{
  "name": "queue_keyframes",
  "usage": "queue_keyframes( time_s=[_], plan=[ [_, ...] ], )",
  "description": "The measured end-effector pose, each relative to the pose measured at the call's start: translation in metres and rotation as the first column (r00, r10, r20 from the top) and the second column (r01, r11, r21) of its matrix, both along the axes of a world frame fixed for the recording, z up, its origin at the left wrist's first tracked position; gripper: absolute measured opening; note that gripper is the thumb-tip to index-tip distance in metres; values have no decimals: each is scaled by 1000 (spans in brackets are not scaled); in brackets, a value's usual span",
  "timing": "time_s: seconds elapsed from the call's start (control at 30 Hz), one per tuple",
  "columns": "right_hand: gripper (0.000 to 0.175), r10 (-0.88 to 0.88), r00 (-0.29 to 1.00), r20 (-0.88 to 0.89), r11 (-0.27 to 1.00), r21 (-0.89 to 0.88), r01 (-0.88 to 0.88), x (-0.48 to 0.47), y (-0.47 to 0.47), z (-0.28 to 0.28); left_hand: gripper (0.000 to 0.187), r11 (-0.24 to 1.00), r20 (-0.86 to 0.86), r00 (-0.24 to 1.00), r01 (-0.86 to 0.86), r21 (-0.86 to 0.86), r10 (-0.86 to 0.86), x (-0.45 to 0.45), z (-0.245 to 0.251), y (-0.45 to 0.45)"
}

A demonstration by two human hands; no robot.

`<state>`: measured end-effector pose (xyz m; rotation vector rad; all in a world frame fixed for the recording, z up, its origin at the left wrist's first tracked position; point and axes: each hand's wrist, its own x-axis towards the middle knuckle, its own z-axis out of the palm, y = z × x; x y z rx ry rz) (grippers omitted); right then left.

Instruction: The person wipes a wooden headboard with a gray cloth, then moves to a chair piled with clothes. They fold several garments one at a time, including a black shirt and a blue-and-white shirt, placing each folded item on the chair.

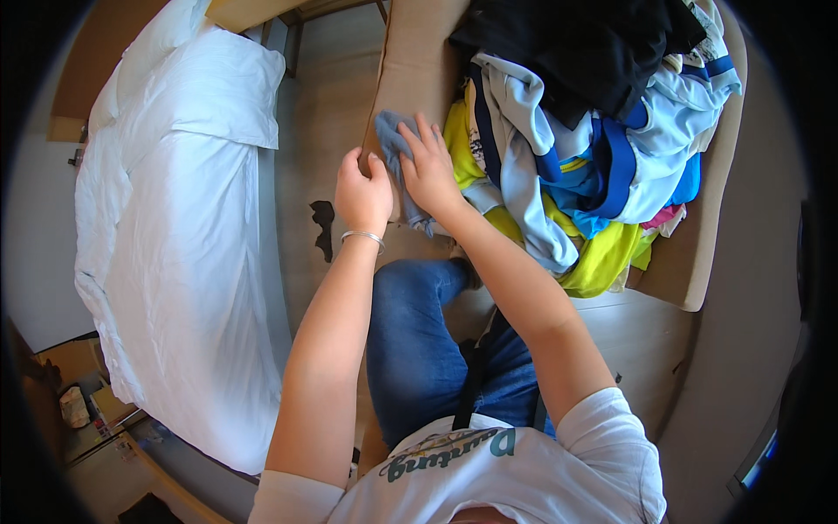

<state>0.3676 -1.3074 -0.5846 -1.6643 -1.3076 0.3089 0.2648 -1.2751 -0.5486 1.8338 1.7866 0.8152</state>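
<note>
A grey-blue cloth (393, 131), perhaps a small garment, lies on the edge of a beige upholstered sofa (419, 59). My right hand (429, 167) rests flat on it with the fingers slightly apart. Beside the cloth's left side, my left hand (364, 192) is curled, with a bracelet (364, 241) at the wrist; its fingertips are hidden, and whether it pinches the cloth cannot be seen. To the right of both hands rises a heap of clothes: a black garment (576, 46) on top, light blue garments with dark blue trim (681, 144), and yellow-green ones (599, 262) below.
A bed with white bedding (190, 262) stands on the left. On the floor between bed and sofa lies a small black item (322, 229). My jeans-clad knee (409, 295) is just below the sofa's front edge. A wall (740, 262) runs along the right.
</note>
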Motion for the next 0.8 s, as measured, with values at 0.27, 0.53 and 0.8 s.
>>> queue_keyframes(
  time_s=[0.27, 0.53, 0.8],
  plan=[
    [47, -34, 998, 56, 996, -84, 39, -2, 1, 7, 46, 992, -117, 993, -11, -128, -4, 6, 16, 0],
    [44, -60, 996, 67, 993, -100, 66, -3, 4, 6, 54, 978, -183, 981, 21, -208, -60, 8, 21, 6],
    [46, -44, 998, 43, 987, -154, 51, 0, 6, 5, 53, 962, -236, 965, 43, -271, -110, 7, 21, 9]
  ],
)
